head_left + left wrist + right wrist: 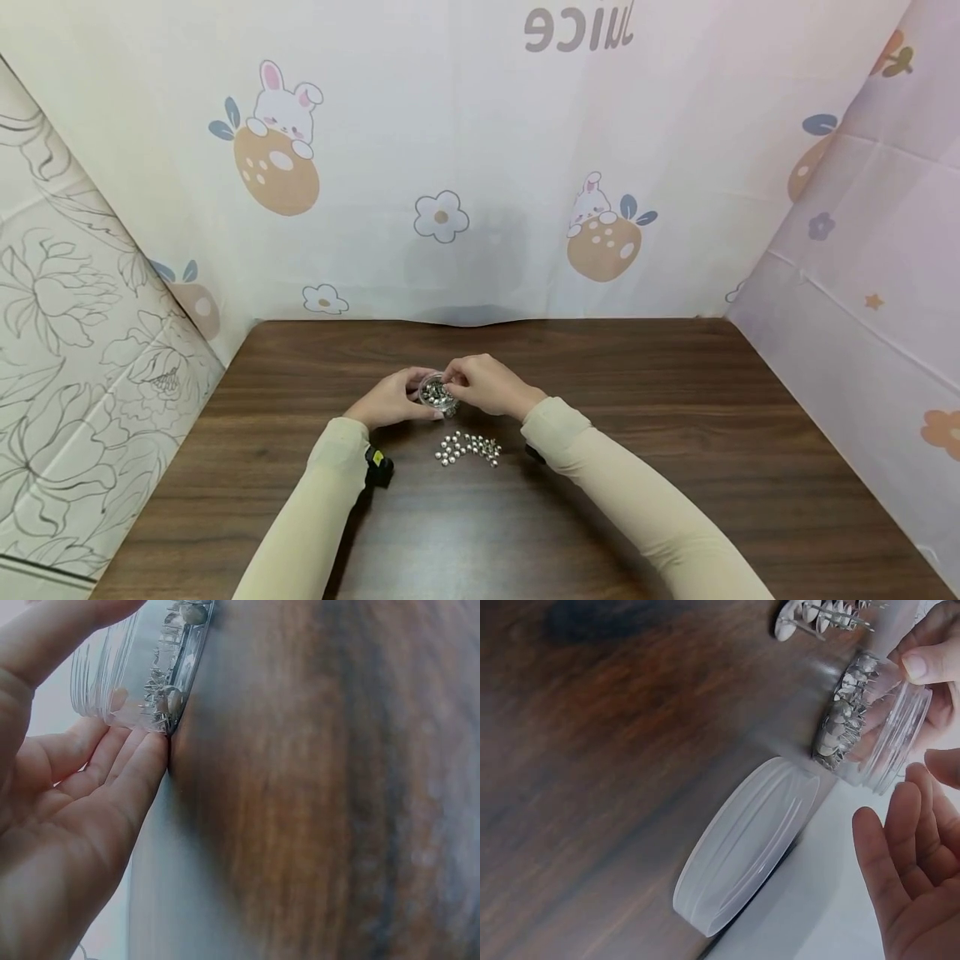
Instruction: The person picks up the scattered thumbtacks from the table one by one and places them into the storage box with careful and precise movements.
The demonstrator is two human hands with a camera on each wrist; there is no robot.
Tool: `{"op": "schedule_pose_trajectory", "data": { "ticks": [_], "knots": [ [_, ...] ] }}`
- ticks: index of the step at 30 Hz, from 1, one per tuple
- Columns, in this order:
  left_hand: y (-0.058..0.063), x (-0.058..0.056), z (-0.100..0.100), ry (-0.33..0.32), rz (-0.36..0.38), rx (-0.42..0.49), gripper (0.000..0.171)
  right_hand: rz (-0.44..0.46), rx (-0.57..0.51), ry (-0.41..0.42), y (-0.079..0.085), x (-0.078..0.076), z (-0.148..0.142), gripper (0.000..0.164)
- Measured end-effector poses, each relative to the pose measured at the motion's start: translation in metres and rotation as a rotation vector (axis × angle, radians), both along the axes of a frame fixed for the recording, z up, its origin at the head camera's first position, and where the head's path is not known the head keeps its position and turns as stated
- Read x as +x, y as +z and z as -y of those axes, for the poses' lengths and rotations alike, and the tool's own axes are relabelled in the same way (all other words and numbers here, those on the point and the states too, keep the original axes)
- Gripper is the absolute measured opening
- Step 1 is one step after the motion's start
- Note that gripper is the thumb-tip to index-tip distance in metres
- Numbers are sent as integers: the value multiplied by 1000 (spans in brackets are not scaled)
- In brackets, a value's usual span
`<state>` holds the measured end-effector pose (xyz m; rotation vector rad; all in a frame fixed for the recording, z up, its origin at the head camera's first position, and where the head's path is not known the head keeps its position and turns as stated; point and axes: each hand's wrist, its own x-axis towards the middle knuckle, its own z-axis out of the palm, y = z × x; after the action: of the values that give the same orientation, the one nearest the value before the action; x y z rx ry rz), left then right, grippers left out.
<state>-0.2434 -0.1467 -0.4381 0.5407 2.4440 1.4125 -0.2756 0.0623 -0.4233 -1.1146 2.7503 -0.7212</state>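
My left hand (pixel 392 400) holds a small clear jar (pixel 897 741) on the table, thumb at one side and fingers round the other. Silver thumbtacks (pixel 844 712) lie in the jar's bottom. Over the jar's uncovered mouth is my right hand (pixel 489 385), fingers bent down at the rim; in the right wrist view its outer fingers are loosely bent beside the jar. I cannot tell whether its fingertips pinch a thumbtack. A loose group of thumbtacks (pixel 447 454) lies on the table in front of the jar.
A clear round lid (pixel 739 847) rests on the table beside the jar, hidden from the head view by the right hand. The brown wooden table (pixel 637 375) backs onto a printed cloth (pixel 495 133). A black wrist camera (pixel 378 468) sits below the left sleeve.
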Motion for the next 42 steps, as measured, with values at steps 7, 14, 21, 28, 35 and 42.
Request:
{"op": "schedule_pose_trajectory", "data": {
  "ticks": [7, 14, 21, 28, 35, 42],
  "knots": [
    [-3, -2, 0, 11, -19, 1, 65, -40, 0, 29, -1, 5, -8, 14],
    [-14, -7, 1, -1, -44, 15, 65, -36, 11, 43, 0, 13, -18, 13],
    [-9, -4, 1, -1, -22, 32, 68, -24, 19, 73, -3, 23, -30, 7],
    [-31, -17, 4, 32, 2, 16, 71, -60, 34, 103, -8, 32, -40, 4],
    [-39, -23, 6, 24, -4, 9, 73, -14, 46, 109, -11, 37, -48, 9],
    [-37, -22, 6, 11, -15, 24, 74, 5, 96, 121, -16, 40, -56, 10]
  ]
}}
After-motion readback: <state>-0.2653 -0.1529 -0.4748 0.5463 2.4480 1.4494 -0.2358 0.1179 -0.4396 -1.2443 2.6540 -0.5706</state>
